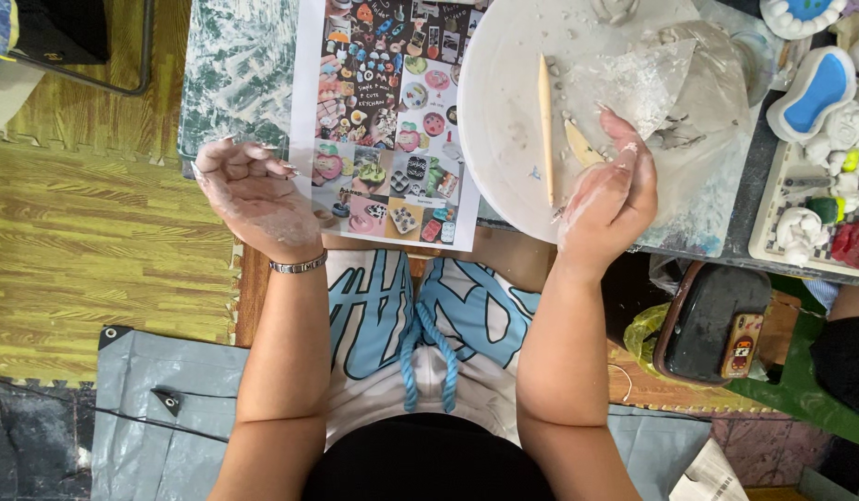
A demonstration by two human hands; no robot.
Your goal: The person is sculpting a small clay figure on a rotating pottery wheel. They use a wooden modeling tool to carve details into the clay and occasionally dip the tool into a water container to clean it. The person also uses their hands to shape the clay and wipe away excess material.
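Observation:
My left hand (253, 190) is raised palm up at the table's near left corner, fingers curled loosely, dusted with pale clay, holding nothing I can see. A bracelet circles its wrist. My right hand (610, 195) rests on the near edge of a round white board (503, 111), fingers bent inward and coated in clay; whether it grips anything is hidden. Just above it lie a wooden modelling stick (545, 116) and a flat wooden tool (582, 144). A crumpled clear plastic sheet (671, 83) covers the board's right part.
A printed sheet of coloured pictures (392, 121) lies between my hands. Painted clay pieces on a tray (819, 186) stand at the right. A dark bag with a phone (717, 320) sits on the floor at the right. Yellow-green foam mats (86, 241) cover the floor at the left.

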